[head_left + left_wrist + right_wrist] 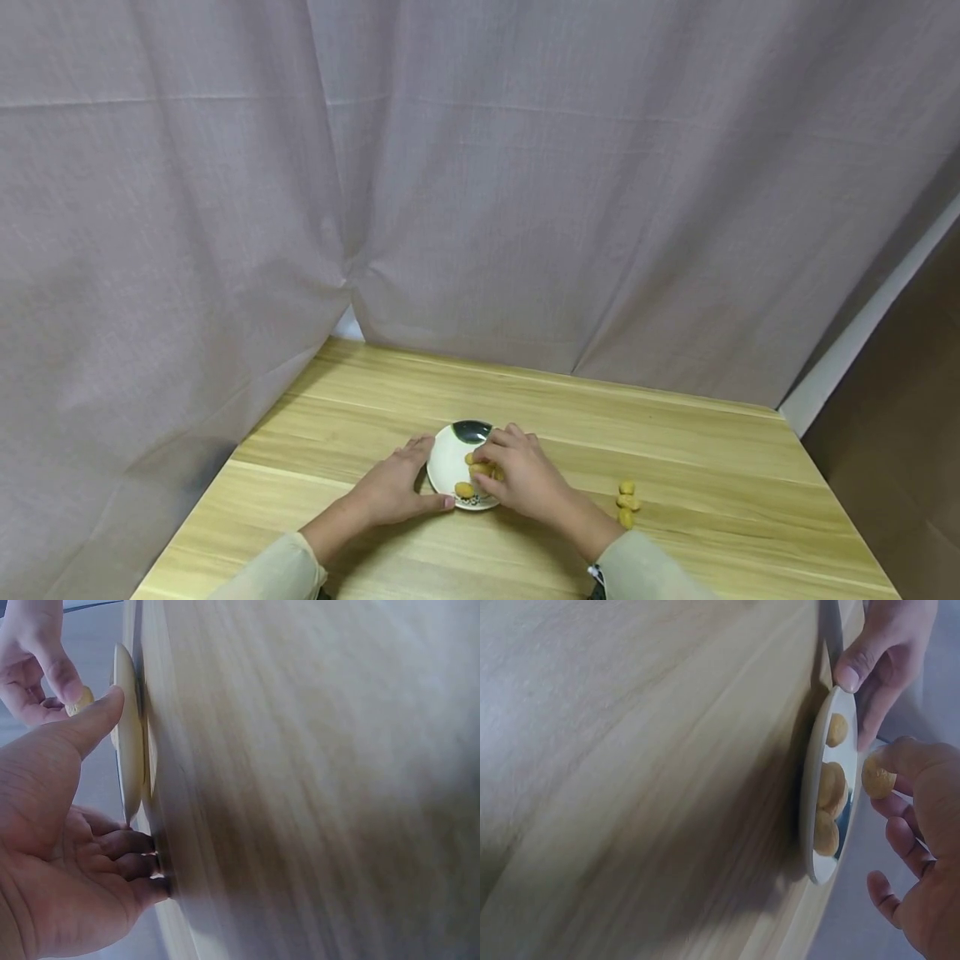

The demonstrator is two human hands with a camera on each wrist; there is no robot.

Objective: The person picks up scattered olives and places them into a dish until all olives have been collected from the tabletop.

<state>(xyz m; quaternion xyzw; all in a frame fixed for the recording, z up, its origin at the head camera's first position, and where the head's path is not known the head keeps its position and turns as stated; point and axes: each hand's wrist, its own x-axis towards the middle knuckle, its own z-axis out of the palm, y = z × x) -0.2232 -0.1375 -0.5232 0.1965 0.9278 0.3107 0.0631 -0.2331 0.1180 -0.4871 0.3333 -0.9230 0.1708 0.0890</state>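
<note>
A small white plate (446, 465) with a dark green patch at its far edge lies on the table. My left hand (393, 485) holds it by the rim, thumb at the near edge and fingers along the left side. Above the plate, my right hand (525, 473) pinches a small rounded yellow-brown piece (878, 778) between thumb and fingers; its exact kind is unclear. Several similar pieces (837, 730) lie on the plate, one of them (464, 490) near the front rim. The right hand partly covers the others in the head view.
More yellow-brown pieces (626, 504) lie close together on the wooden table (720, 500), right of my right forearm. Grey curtains (480, 208) hang behind and left of the table. A dark brown surface (900, 417) stands at the right.
</note>
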